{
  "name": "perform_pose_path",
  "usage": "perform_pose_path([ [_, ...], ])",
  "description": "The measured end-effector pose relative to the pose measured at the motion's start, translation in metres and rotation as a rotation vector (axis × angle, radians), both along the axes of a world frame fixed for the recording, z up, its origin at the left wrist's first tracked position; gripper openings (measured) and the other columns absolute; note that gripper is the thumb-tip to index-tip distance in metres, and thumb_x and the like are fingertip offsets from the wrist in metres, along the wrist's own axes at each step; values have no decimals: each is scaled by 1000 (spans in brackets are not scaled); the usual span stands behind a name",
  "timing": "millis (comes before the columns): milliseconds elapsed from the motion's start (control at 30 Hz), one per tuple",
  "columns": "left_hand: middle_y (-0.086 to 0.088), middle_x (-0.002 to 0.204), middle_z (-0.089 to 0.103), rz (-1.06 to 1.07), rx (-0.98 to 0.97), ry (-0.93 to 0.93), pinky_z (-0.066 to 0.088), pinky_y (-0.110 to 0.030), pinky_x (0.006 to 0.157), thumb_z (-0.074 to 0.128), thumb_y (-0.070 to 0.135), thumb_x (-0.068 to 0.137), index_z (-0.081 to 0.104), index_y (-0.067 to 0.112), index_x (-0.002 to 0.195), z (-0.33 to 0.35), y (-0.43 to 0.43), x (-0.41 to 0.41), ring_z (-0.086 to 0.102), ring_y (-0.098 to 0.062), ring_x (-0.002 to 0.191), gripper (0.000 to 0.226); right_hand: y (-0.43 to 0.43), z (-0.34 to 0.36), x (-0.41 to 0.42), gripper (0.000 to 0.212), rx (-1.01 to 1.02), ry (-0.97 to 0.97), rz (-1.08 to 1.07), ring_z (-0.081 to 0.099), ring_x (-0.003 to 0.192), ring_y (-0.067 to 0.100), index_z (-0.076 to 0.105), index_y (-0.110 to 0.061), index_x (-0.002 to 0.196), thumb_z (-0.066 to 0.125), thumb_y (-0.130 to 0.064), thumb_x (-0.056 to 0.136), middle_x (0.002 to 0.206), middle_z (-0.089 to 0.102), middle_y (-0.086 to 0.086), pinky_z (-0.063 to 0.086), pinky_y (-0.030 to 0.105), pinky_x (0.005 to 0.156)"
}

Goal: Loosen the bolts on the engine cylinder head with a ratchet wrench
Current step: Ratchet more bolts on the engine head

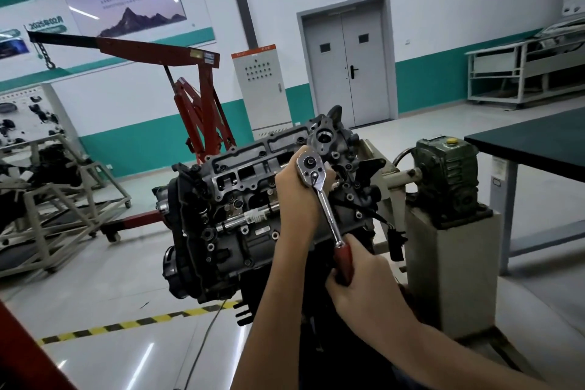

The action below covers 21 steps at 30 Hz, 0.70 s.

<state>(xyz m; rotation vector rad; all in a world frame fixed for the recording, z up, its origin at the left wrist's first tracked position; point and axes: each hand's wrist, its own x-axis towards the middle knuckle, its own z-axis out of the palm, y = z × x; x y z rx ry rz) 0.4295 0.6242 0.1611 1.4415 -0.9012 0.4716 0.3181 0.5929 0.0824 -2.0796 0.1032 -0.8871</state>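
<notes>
The dark engine cylinder head (pixel 240 187) is tilted on a stand, with several bolts and bolt holes across its top face. A chrome ratchet wrench (pixel 326 203) with a red handle lies over its right end, head at the top. My left hand (pixel 297 190) wraps around the ratchet head from the left, hiding whatever sits under it. My right hand (pixel 357 275) grips the red handle lower down. Whether a bolt is engaged under the ratchet head is hidden.
A grey engine stand with a green gearbox (pixel 449 174) stands right of the engine. A dark table (pixel 538 142) is at the far right. A red engine crane (pixel 196 104) stands behind on the left, next to metal frames (pixel 47 199). A yellow-black floor stripe (pixel 133 323) runs below.
</notes>
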Motion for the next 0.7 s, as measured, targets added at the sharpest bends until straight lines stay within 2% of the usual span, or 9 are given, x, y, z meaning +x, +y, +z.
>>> perform_pose_path([
  [33,5,58,39,-7,6,8,37,-24,54,62,-10,79,39,19,62,0,0,2,38,-7,56,41,-1,1,0,28,-5,7,5,50,46,1,41,-25,71,60,-4,72,48,44,-9,29,3,41],
  [100,0,59,42,-4,56,17,39,-27,56,61,-10,80,44,12,62,2,3,6,42,-13,59,33,-22,6,-3,27,-101,54,2,51,47,-1,44,-24,77,61,-4,72,51,43,-11,29,2,43],
  [167,4,59,47,-18,128,28,41,-26,58,60,-11,79,49,7,62,4,6,12,45,-9,60,27,-57,17,-7,26,-279,128,2,50,45,5,48,-25,85,62,-6,73,56,49,-4,37,9,48],
  [233,13,55,51,-45,179,2,38,-16,55,62,-10,77,51,16,60,7,9,14,43,-2,55,34,-97,40,-9,26,-549,183,-69,50,47,5,52,-23,95,62,-7,77,60,51,-5,44,19,47],
  [300,11,60,58,-87,210,-6,40,-15,58,70,-6,76,58,16,64,10,10,14,49,-4,57,28,-126,71,-8,21,-771,137,-144,48,47,3,55,-18,95,63,-10,77,59,49,-11,46,21,47],
  [400,14,64,62,-111,272,-33,42,-13,60,73,-2,76,62,24,69,13,16,16,54,-2,60,29,-139,98,-3,16,-887,100,-186,47,51,12,54,-16,93,60,-17,78,63,58,-3,45,29,55],
  [500,15,64,58,-134,287,-51,41,-14,61,72,-1,76,59,19,71,11,21,18,51,-2,60,24,-127,77,-4,20,-784,180,-172,48,51,1,54,-17,98,60,-9,80,63,51,-10,39,14,51],
  [600,17,60,53,-22,154,-77,35,-14,55,67,-2,73,47,27,67,2,13,9,44,1,56,36,-84,33,-10,24,-453,169,-57,48,47,1,50,-21,92,60,-5,78,62,51,-7,39,13,47],
  [700,14,58,45,26,20,-46,35,-14,54,65,-8,75,44,19,67,-4,0,-1,38,-1,55,35,-26,4,-3,30,-118,51,-82,52,46,2,47,-25,92,63,-7,75,55,46,-9,33,5,46],
])
